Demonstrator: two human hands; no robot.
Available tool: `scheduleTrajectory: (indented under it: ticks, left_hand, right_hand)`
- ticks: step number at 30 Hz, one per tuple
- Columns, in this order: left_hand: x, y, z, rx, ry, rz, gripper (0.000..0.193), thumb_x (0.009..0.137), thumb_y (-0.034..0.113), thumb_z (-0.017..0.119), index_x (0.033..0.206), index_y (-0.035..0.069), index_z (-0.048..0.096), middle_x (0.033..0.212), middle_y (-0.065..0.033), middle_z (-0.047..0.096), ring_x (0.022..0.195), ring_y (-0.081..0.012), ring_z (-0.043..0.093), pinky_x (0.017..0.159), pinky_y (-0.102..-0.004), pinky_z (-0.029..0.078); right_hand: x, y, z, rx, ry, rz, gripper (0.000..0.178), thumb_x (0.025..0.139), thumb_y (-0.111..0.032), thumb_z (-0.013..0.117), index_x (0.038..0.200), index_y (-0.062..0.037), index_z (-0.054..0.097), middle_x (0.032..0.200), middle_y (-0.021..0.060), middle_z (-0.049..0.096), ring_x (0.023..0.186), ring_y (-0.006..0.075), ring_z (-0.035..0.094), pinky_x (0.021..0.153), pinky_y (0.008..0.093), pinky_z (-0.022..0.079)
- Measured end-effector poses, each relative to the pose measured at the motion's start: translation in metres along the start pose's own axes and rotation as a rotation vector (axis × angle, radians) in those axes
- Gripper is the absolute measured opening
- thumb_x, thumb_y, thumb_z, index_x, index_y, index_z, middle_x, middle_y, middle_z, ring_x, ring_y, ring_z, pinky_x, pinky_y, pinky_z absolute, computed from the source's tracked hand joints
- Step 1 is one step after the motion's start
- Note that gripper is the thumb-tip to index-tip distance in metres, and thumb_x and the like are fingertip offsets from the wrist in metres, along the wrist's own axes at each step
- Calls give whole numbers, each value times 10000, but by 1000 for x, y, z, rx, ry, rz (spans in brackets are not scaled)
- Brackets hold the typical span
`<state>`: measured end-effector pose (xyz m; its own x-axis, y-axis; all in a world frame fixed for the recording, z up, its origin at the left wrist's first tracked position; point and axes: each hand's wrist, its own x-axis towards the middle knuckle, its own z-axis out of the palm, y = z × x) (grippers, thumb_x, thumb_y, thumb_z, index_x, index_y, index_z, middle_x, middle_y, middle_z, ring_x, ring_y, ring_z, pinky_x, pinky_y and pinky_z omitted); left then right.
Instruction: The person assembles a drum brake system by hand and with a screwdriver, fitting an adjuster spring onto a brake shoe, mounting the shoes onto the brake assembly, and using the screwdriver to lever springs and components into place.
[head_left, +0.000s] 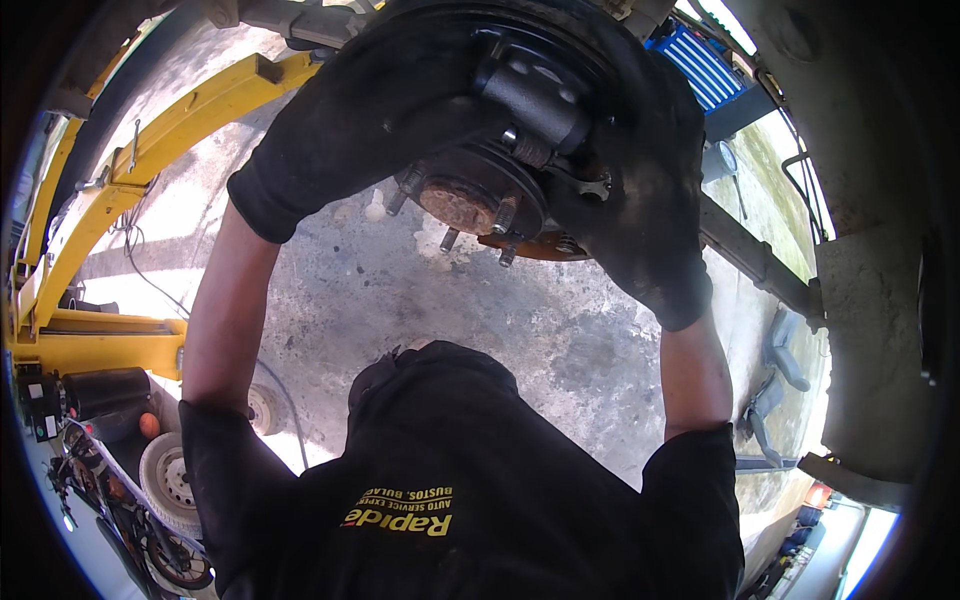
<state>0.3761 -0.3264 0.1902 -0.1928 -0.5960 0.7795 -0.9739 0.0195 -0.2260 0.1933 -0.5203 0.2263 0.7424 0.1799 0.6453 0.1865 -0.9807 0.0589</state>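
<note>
Both my hands wear black gloves and are raised to a wheel hub assembly. A dark brake caliper [545, 108] with a grey cylindrical body and a small coil spring sits between them. My left hand [385, 125] is closed round its left side, the thumb by the cylinder and the other fingers mostly hidden. My right hand [640, 180] wraps its right side, fingers reaching up behind. A silver piece with a forked end [597, 187] shows by the right thumb; I cannot tell whether it is a wrench or a lever. Below is the rusty hub [460, 203] with several wheel studs.
A yellow lift arm [170, 140] spans the left. A wheel [170, 480] and a motorcycle [150, 540] stand at lower left. A blue slotted crate [700, 65] is at upper right, a grey beam [760, 260] right of my hand. Stained concrete floor [400, 300] lies below.
</note>
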Motion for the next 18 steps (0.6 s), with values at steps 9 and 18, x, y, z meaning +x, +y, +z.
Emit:
scheduleTrajectory:
  ticks: [9, 18]
  left_hand:
    - [-2, 21, 2, 118, -58, -146, 388, 805, 181, 813, 1181, 249, 746, 1213, -48, 704, 1096, -257, 695, 901, -389, 586]
    - [-9, 19, 10, -315, 2, -332, 257, 845, 144, 797, 1100, 138, 769, 1053, -79, 749, 883, -249, 741, 777, -345, 591]
  right_hand:
    - [-10, 12, 5, 4, 134, 1, 567, 615, -395, 965, 997, -51, 726, 1536, 91, 505, 1392, 392, 404, 1145, 522, 370]
    - [-13, 13, 7, 1, 129, 43, 461, 609, -297, 958, 865, -36, 677, 1548, 90, 496, 1412, 406, 374, 1171, 515, 344]
